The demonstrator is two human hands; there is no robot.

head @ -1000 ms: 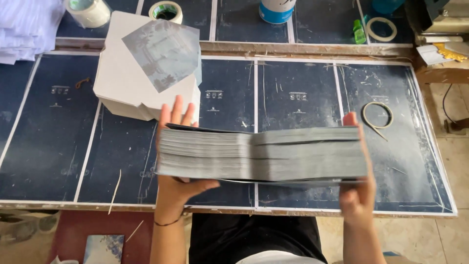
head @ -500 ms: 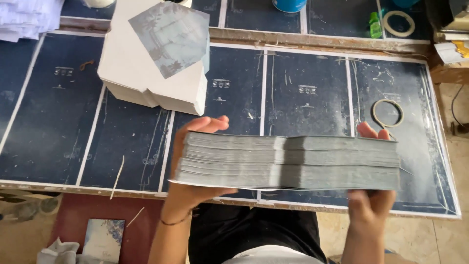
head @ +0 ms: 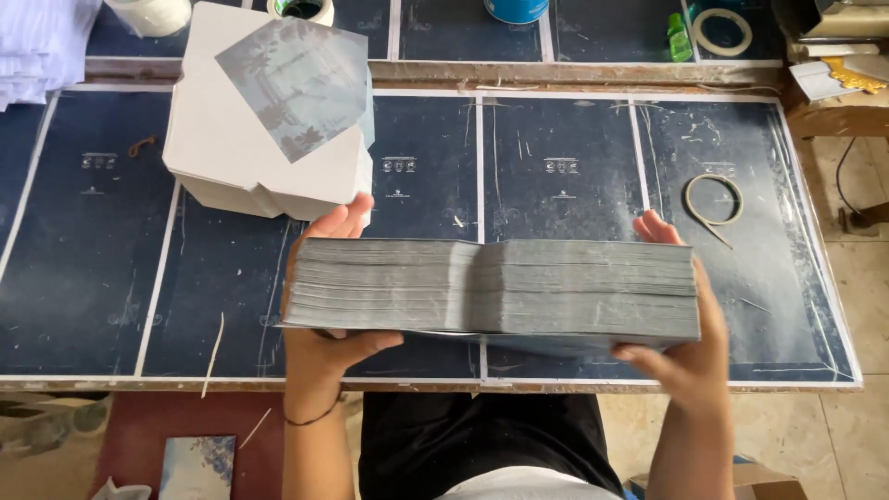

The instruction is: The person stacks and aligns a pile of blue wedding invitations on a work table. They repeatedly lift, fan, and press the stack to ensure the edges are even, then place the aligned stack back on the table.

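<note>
One thick grey stack of sheets (head: 491, 287) held on edge above the near edge of the dark blue worktop (head: 93, 296), clamped end to end between two hands: left hand (head: 324, 343) in a closed grip on the left end, right hand (head: 681, 356) in a closed grip on the right end. Toward the far left corner, one white pile of cut card (head: 259, 148) with one grey printed sheet (head: 296, 83) on top; near the right edge, one loose band (head: 713, 197). Along the far edge, two tape rolls (head: 724, 30) and one blue-topped can (head: 515, 9).
</note>
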